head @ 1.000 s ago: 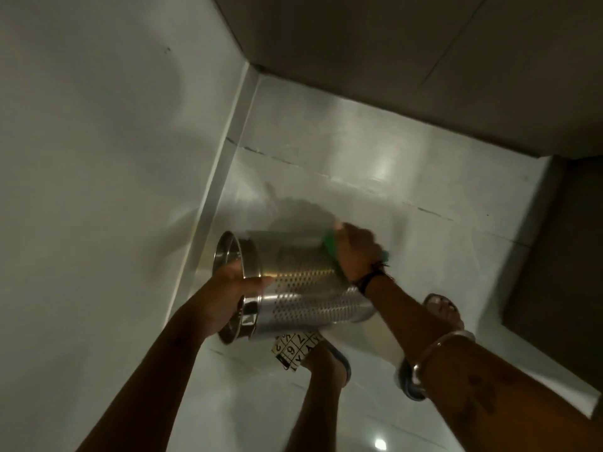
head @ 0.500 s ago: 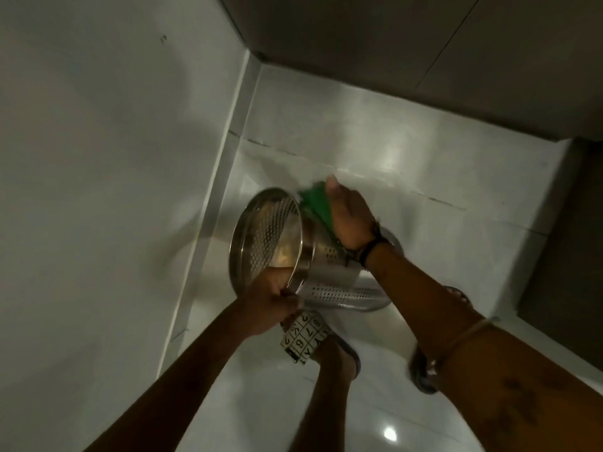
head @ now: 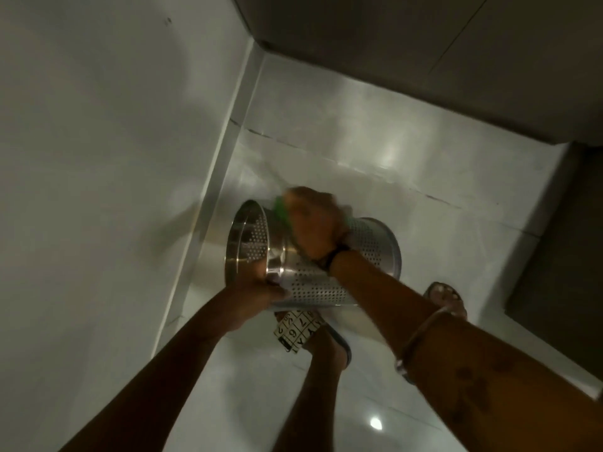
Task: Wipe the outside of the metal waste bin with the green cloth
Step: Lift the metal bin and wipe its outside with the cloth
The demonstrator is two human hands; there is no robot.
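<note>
The perforated metal waste bin [head: 313, 285] is held on its side in the air, its open mouth turned left toward the wall. My left hand [head: 261, 296] grips the bin's rim from below. My right hand [head: 311, 223] presses the green cloth [head: 281, 213] onto the top of the bin's outside, near the rim. Only a strip of the cloth shows past my fingers, and my right hand is blurred.
A white wall [head: 98, 190] stands close on the left, with a skirting strip [head: 225, 164] along the glossy white tiled floor [head: 408, 164]. My sandalled feet [head: 445, 296] are below the bin. A dark panel [head: 554, 256] stands at the right.
The bin was turned from broadside so its mouth tilts toward me. My right hand with the cloth slid from the bin's far end up toward the rim. My left hand shifted under the rim.
</note>
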